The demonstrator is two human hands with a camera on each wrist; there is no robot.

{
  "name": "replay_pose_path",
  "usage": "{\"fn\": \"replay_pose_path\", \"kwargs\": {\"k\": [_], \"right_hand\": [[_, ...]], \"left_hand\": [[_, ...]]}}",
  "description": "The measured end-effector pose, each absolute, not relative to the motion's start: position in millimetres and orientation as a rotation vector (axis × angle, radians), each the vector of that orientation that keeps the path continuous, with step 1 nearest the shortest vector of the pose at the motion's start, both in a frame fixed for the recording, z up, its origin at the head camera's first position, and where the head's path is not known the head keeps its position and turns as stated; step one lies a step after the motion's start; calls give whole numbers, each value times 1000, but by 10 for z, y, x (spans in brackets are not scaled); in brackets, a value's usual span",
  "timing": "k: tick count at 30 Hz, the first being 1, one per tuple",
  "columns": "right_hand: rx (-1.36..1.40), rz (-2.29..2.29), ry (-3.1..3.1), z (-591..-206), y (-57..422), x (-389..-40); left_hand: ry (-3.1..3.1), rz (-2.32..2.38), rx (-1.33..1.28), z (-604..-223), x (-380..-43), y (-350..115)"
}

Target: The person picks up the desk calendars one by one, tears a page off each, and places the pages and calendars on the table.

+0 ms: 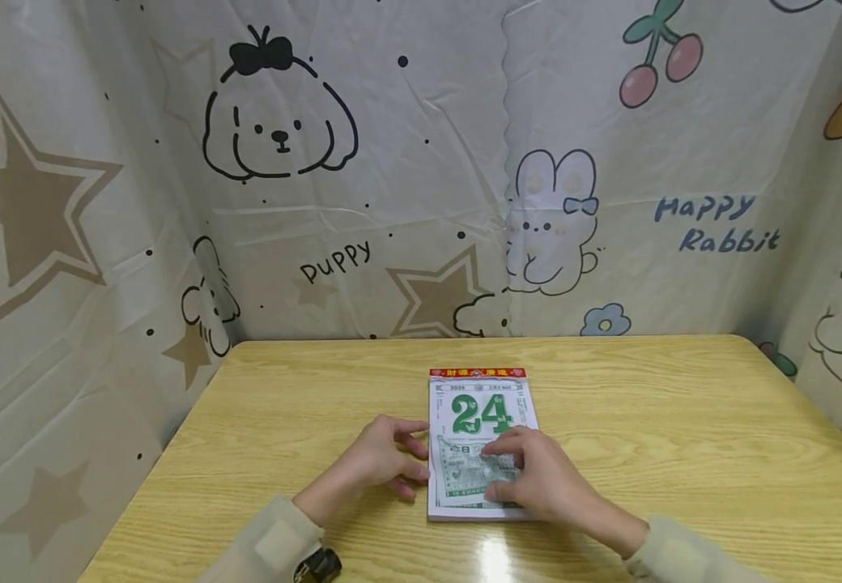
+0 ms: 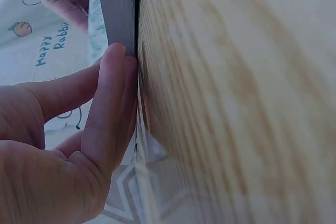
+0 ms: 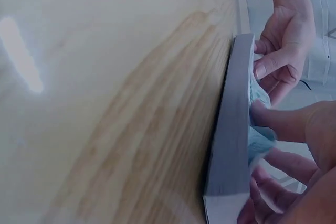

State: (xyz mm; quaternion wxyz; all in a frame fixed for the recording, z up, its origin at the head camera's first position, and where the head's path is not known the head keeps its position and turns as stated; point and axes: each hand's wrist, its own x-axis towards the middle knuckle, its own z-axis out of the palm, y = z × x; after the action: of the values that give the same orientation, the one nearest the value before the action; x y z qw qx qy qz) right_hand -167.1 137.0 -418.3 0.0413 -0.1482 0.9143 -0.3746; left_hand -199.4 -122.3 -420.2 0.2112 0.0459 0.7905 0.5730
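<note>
A thick tear-off calendar [image 1: 478, 409] lies flat on the table, with a red strip along its top and a large green 24. Its lower half bears a printed green sheet [image 1: 457, 470], skewed against the pages beneath. In the right wrist view this paper [image 3: 261, 139] bulges up between the thumb and fingers of my right hand [image 1: 537, 478], which pinches it. My left hand [image 1: 384, 457] is at the calendar's left side, fingers loosely bent. In the left wrist view, its thumb tip touches the side of the page block [image 2: 118, 17].
The light wooden table [image 1: 297, 380] extends on both sides of the calendar. Behind it and at the sides hangs a pale curtain [image 1: 421, 178] printed with cartoon animals and stars. A small black device [image 1: 317, 565] sits at the left sleeve.
</note>
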Motion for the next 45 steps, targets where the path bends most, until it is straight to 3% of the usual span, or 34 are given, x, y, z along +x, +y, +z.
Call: {"fn": "replay_pose_path", "kwargs": {"k": [8,19,27,45], "right_hand": [[-345,-1268,2816,-4112,1432,-1699],[-470,-1241,2858,-4056,1531,-1795],[-308,-1211,2861,-4070,1553,-1862],[-269,-1295,2909,-4105,1673,-1920]], "left_hand": [[2194,1601,116,-4191,-1986,-1214],[2219,1577,129,-4186,-1988,-1195],[2277,1507,129,-4191,-2029,-1153],[2287,1490,136,-4174,-2077,-1153]]}}
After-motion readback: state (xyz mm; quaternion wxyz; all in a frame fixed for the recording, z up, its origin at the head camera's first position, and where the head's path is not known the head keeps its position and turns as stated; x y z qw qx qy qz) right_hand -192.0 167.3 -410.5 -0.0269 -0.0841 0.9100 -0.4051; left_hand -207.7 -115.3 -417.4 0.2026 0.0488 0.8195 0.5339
